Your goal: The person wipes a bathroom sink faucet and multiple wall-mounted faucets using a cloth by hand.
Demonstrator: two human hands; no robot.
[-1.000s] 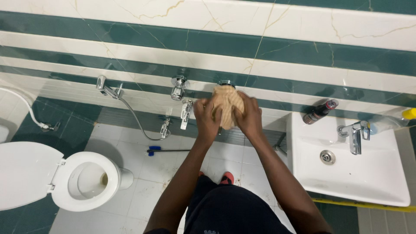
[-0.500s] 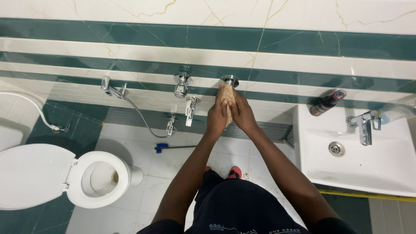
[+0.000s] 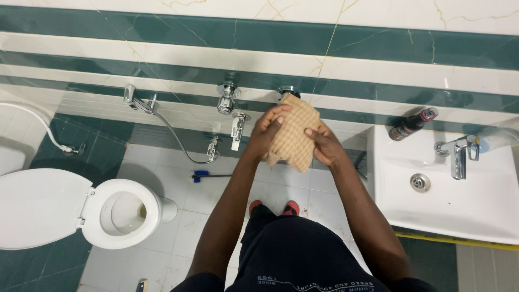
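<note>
A tan waffle-weave cloth (image 3: pixel 292 135) hangs spread out between both of my hands, just below a chrome wall tap (image 3: pixel 288 91). My left hand (image 3: pixel 266 130) grips the cloth's left edge near its top. My right hand (image 3: pixel 324 145) holds its right side, lower down. The cloth's top corner sits against or just under the tap. My dark shorts and red footwear (image 3: pixel 292 207) show below.
More chrome valves (image 3: pixel 226 98) and a hand sprayer with hose (image 3: pixel 136 101) line the tiled wall. A white toilet (image 3: pixel 116 213) with raised lid stands at the left. A white basin (image 3: pixel 443 189) with tap (image 3: pixel 458 154) and a dark bottle (image 3: pixel 412 124) is at the right.
The cloth was bunched tightly around the wall tap between both hands. Now it is pulled off and spread open, with my hands apart and lower.
</note>
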